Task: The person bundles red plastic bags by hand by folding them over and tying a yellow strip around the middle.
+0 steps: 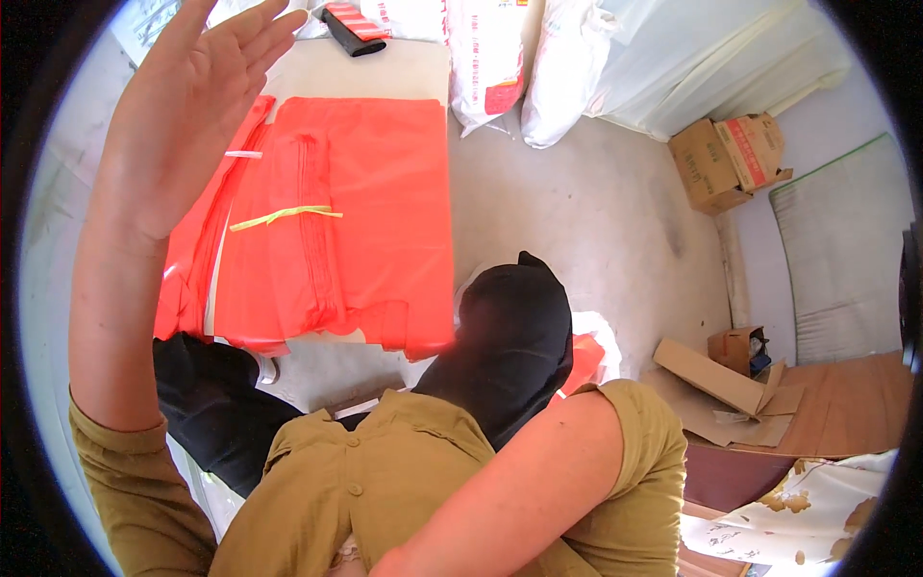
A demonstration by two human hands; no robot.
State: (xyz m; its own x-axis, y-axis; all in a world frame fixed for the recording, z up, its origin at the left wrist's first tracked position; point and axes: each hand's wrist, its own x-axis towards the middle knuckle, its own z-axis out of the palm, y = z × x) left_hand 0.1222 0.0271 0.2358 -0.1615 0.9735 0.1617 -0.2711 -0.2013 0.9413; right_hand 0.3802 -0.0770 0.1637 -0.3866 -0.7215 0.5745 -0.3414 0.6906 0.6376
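Note:
My left hand [192, 115] is raised at the upper left, palm showing and fingers stretched out, with nothing in it. Below and beside it, flat stacks of red plastic bags cover the table in front of me. A yellow tie [284, 216] is bound around the gathered folds of the larger red bag stack [389, 192]. The second red stack [197, 240] lies to its left, partly hidden behind my left arm; a pale tie [243, 154] shows on it. My right forearm [519, 481] bends across my body, and its hand is past the lower edge.
White sacks [486, 67] stand behind the table's right corner. A black item with red stripes [353, 31] lies at the table's far edge. Cardboard boxes [711, 168] sit at the far right; opened cardboard [721, 385] lies on a brown wooden surface [856, 409] nearer me.

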